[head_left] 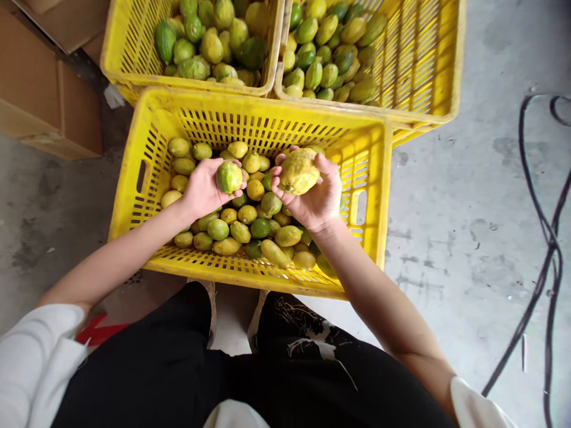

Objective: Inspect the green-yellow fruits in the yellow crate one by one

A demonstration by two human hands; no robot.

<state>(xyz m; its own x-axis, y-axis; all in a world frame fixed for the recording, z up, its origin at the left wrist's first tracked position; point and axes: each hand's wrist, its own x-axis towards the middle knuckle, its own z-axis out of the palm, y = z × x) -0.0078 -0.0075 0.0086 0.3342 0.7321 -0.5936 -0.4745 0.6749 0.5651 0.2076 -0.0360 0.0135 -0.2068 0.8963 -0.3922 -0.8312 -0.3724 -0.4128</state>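
the left hand (214, 185) is clamped on 1 green lemon (229, 177), the right hand (312, 190) on 1 larger yellow lemon (298, 172). both are held over the fruit in the front yellow crate (128, 178), with 2 crates behind it.

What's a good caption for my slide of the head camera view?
Left hand and right hand each hold a fruit above a yellow crate.

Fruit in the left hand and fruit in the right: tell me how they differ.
The small fruit in the left hand is yellowish green; the large fruit in the right hand is mostly yellow. The small fruit looks nearly round from here, the large fruit longer and lumpier. Both are held above the fruit-filled nearest crate.
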